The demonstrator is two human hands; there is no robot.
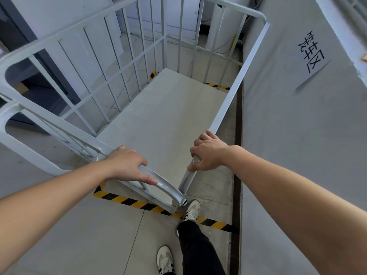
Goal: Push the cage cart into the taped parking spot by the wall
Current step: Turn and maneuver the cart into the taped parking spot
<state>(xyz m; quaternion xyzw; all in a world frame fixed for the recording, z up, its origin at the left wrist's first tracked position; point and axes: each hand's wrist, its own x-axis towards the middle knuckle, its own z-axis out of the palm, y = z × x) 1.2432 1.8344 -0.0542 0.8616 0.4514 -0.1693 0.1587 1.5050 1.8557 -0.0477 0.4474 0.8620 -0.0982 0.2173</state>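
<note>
Head view, looking down on a white steel cage cart [162,116] with barred sides and a bare flat deck. It stands lengthwise just beside the grey wall [288,135] on the right, mostly inside the taped spot. Being metal, it should be stiff and fairly heavy. With nothing on it, it should roll easily but swing at the corners, so the top rails near the body look like the best hold. Another barred panel [29,126] juts out at near left; whether it belongs to this cart cannot be told. Yellow-and-black tape [127,201] crosses the floor near the body, and the cart's near right corner sits over that line. Shorter pieces of tape [217,86] show at the far end under the bars. A white cylinder [224,26] stands beyond the far end and would limit forward travel. A paper sign [311,60] with dark characters hangs on the wall. The left hand [127,165] grips the near end rail, fingers curled over it and thumb lying along it. The right hand [208,153] grips the right side rail, fingers wrapped round it, close to the wall, so the knuckles could scrape. One white shoe [192,210] rests on the tape right at the cart's near corner and could be struck there; the other shoe [164,259] is nearer the body.
</note>
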